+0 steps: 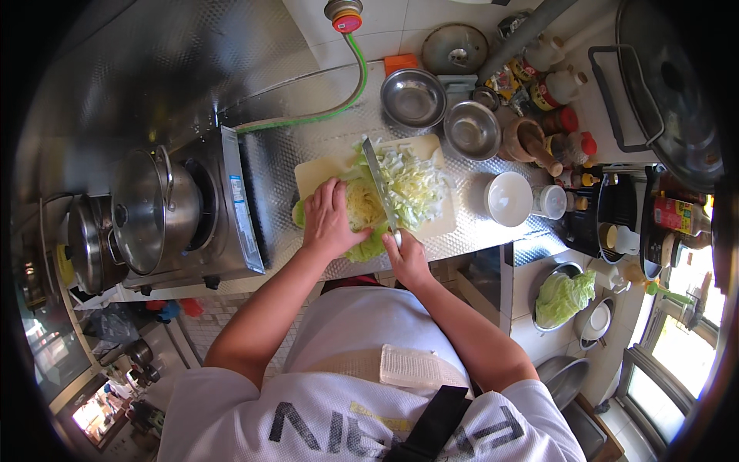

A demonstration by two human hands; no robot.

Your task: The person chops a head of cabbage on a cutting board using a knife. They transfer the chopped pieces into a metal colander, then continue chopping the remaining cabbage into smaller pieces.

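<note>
A cut cabbage (363,206) lies on a pale cutting board (310,175), its yellowish layered inside showing. My left hand (326,219) presses on its left side, thumb and fingers spread around it to hold it. In my right hand (409,262) is the light handle of a kitchen knife (375,171). The blade points away from me, along the cabbage's right side. Beyond the blade, to the right, shredded cabbage (418,187) is heaped over the board. Whether the blade's edge touches the board is hidden.
A gas stove (231,200) with a lidded steel pot (142,212) stands left. A green hose (360,77) crosses behind the board. Steel bowls (413,98), a white bowl (508,199) and a mortar (527,142) sit right. Cabbage leaves (564,299) fill a bowl farther right.
</note>
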